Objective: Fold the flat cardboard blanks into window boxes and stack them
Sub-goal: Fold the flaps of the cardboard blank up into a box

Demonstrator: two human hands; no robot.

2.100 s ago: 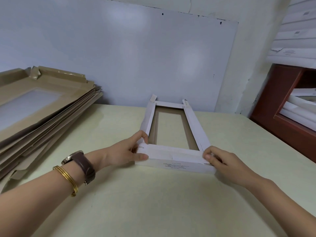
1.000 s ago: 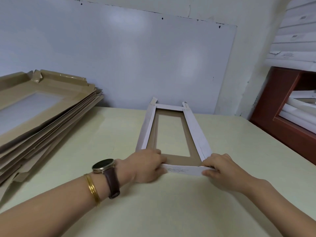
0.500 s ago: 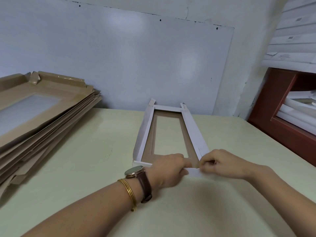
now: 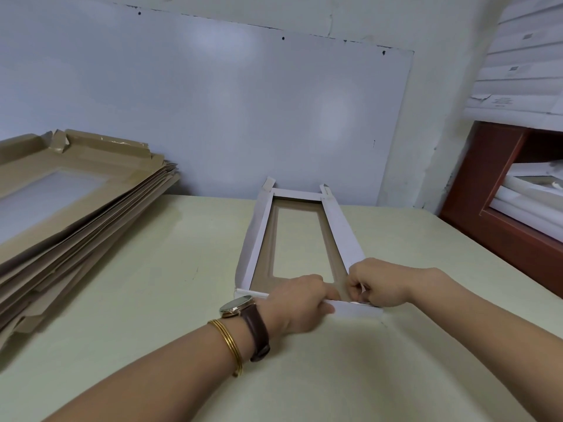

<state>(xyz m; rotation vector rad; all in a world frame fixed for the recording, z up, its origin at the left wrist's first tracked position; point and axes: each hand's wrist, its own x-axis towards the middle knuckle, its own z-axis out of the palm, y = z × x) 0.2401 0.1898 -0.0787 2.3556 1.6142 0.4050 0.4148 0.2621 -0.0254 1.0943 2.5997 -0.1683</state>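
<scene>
At frame centre on the pale worktop (image 4: 152,284), the long white cardboard window box (image 4: 341,228) has both side walls up, the left hand (image 4: 300,303) and right hand (image 4: 382,284) pinch its near end flap, and the brown flat-blank pile (image 4: 76,208) at frame left awaits folding.

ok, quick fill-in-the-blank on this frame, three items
The flat blanks are stacked on the ____ side of the table.
The left hand and right hand grip the window box at its ____ end, closest to the person.
On the left wrist, the ____ sits nearer the hand than the bangle.
Missing: left; near; watch.
</scene>
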